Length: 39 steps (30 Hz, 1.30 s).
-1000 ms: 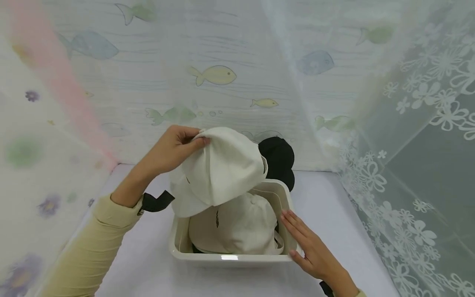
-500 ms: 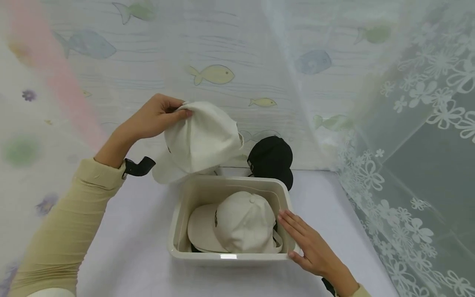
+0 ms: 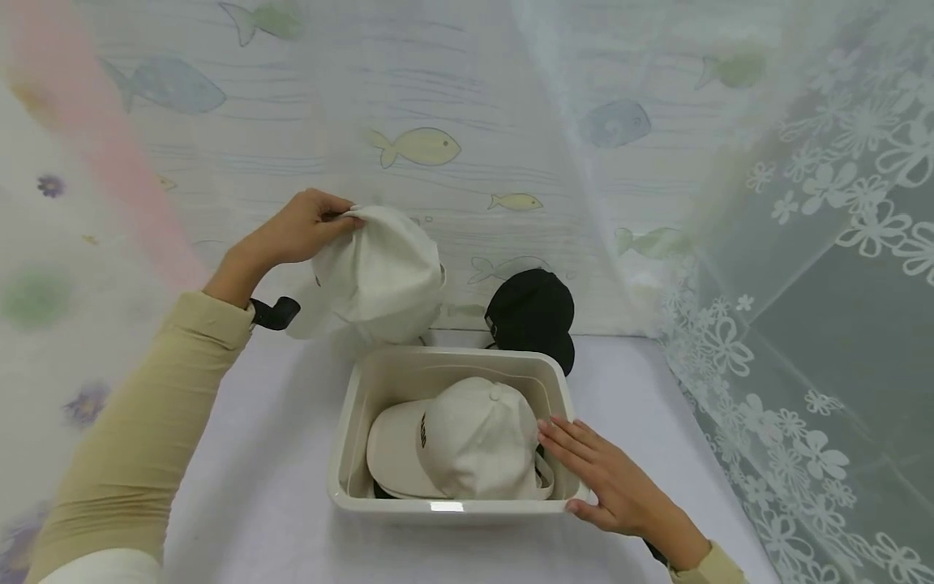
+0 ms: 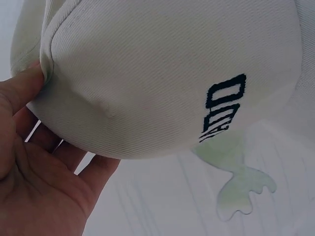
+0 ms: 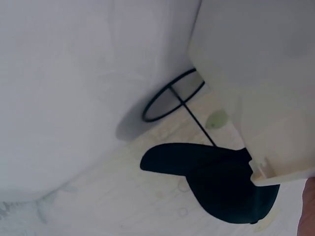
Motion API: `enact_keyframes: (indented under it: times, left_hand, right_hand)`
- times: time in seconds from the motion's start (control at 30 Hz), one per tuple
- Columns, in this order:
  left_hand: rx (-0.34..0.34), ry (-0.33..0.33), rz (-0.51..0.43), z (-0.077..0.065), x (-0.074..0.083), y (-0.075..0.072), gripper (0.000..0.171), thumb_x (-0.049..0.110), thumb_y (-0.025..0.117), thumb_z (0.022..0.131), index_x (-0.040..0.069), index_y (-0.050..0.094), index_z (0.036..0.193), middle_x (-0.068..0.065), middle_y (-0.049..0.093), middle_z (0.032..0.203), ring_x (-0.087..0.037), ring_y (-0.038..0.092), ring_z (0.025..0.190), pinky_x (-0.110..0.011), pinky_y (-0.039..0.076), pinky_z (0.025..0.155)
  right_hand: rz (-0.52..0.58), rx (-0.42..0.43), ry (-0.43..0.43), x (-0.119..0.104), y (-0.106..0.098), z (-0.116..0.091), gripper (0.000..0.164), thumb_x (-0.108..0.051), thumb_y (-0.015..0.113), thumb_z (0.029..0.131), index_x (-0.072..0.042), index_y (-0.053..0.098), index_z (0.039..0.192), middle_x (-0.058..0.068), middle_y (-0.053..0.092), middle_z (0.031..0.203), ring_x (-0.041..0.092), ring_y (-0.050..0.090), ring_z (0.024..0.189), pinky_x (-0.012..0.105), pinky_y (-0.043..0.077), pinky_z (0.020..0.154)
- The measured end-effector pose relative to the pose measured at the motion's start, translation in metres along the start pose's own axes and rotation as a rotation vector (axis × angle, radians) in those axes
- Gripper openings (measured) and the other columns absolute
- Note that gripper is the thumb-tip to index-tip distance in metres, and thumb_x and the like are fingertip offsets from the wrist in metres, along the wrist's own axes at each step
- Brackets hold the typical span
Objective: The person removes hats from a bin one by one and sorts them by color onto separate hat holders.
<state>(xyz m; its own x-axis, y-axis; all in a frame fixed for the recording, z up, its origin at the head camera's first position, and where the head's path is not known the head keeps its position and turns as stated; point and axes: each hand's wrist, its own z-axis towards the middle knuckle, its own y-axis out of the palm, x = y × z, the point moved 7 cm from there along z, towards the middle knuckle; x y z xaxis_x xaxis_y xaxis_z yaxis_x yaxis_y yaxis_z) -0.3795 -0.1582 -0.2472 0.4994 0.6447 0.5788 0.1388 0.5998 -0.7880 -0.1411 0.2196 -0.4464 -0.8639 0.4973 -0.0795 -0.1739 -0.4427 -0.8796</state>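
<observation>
My left hand (image 3: 302, 231) pinches a white cap (image 3: 387, 280) by the top of its crown, thumb on one side and fingers on the other. The cap hangs behind the back left of a cream plastic bin (image 3: 452, 507), brim to the left. In the left wrist view, dark lettering shows on its front (image 4: 224, 108). Inside the bin a second pale cap (image 3: 477, 438) lies crown up, brim to the left, with something dark partly hidden beneath it. My right hand (image 3: 613, 478) rests with straight fingers over the bin's right rim.
A black cap (image 3: 533, 312) sits on a thin black stand (image 5: 192, 115) with a ring base, behind the bin's back right corner. Under the held cap a short dark line shows, mostly hidden. A fish-print curtain (image 3: 328, 122) hangs behind the white tabletop (image 3: 248, 454).
My left hand has carried the white cap up and left from over the bin to behind it, then slightly farther left. My right fingers have shifted slightly inward over the rim.
</observation>
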Motion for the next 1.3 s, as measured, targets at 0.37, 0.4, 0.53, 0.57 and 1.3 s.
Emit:
enact_keyframes:
  times: [0.37, 0.4, 0.53, 0.57, 1.3]
  left_hand:
    - [-0.057, -0.019, -0.037, 0.018, -0.023, 0.017, 0.038, 0.021, 0.052, 0.108, 0.000, 0.062, 0.137, -0.023, 0.065, 0.131, -0.033, 0.062, 0.115, -0.048, 0.052, 0.094]
    - [-0.061, -0.018, -0.040, 0.019, -0.025, 0.018, 0.037, 0.020, 0.052, 0.108, 0.000, 0.063, 0.137, -0.023, 0.065, 0.130, -0.033, 0.062, 0.115, -0.048, 0.052, 0.094]
    - [-0.086, -0.007, -0.041, 0.024, -0.032, 0.028, 0.035, 0.018, 0.052, 0.107, -0.001, 0.066, 0.133, -0.023, 0.065, 0.128, -0.034, 0.061, 0.116, -0.052, 0.050, 0.099]
    - [-0.093, -0.001, -0.040, 0.025, -0.033, 0.031, 0.034, 0.017, 0.052, 0.107, -0.002, 0.066, 0.132, -0.024, 0.066, 0.128, -0.035, 0.061, 0.117, -0.054, 0.050, 0.101]
    - [-0.086, -0.094, -0.120, 0.036, -0.078, 0.096, 0.058, 0.033, 0.054, 0.106, -0.005, 0.045, 0.149, -0.027, 0.045, 0.153, -0.044, 0.043, 0.141, -0.059, 0.039, 0.114]
  right_hand:
    - [-0.016, -0.014, -0.021, 0.002, 0.001, 0.001, 0.081, -0.058, 0.018, 0.108, 0.006, 0.049, 0.146, 0.019, 0.045, 0.156, 0.034, 0.035, 0.149, 0.035, 0.014, 0.128]
    - [-0.015, -0.015, -0.021, 0.002, 0.001, 0.001, 0.081, -0.058, 0.018, 0.108, 0.006, 0.049, 0.146, 0.019, 0.045, 0.156, 0.033, 0.035, 0.149, 0.035, 0.014, 0.128]
    - [-0.002, -0.007, -0.031, 0.001, 0.001, 0.000, 0.081, -0.057, 0.019, 0.108, 0.007, 0.048, 0.146, 0.020, 0.044, 0.156, 0.034, 0.036, 0.149, 0.035, 0.015, 0.128]
    - [-0.001, -0.006, -0.032, 0.001, 0.001, 0.000, 0.080, -0.057, 0.019, 0.108, 0.007, 0.048, 0.146, 0.020, 0.045, 0.156, 0.033, 0.036, 0.149, 0.035, 0.015, 0.128]
    - [0.001, 0.019, -0.033, 0.000, -0.001, 0.001, 0.079, -0.056, 0.021, 0.109, 0.008, 0.050, 0.144, 0.019, 0.047, 0.155, 0.033, 0.037, 0.148, 0.033, 0.016, 0.128]
